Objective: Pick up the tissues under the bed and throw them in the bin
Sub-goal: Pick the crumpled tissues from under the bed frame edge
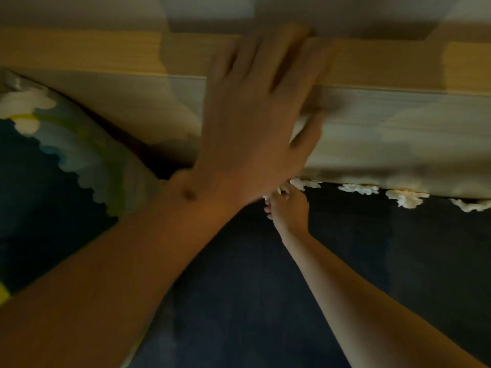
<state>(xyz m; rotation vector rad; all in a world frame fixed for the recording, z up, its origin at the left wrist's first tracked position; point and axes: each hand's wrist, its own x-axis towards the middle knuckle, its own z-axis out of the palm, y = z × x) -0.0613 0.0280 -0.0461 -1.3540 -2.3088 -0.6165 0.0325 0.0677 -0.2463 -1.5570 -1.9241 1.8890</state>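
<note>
**Down at the bed edge, reaching for the first tissue**

Here, kneeling low at the wooden bed frame (398, 123), looking down along both bare forearms. Bracing the left hand (255, 120) flat against the side board, fingers spread and open, gripping nothing; blurred, so hard to tell how firmly pressing. Reaching the right hand (288, 205) farther down and forward, right at the lower edge of the board where the dark floor (265, 301) begins. Curling its fingers (268, 208) around something pale, probably one crumpled tissue, though not showing clearly whether already pinching it or only touching.

Lying in a loose row along the bottom edge of the bed, running left to right across the view: the nearest tissue (305, 183) just beside the right fingertips, then a second tissue (358, 188), a third tissue (406, 198) and a fourth tissue (470, 205) stretching away to the right, half tucked under the frame. Sitting well to the left, a patterned cushion (79, 155), apart from the row.

Judging from this: clearly the right hand's job, being the nearer one and already at the row's left end; sweeping rightward along the bed edge seemingly gathering the rest. Barely starting, by the look of it. Not seeing any bin from here.
</note>
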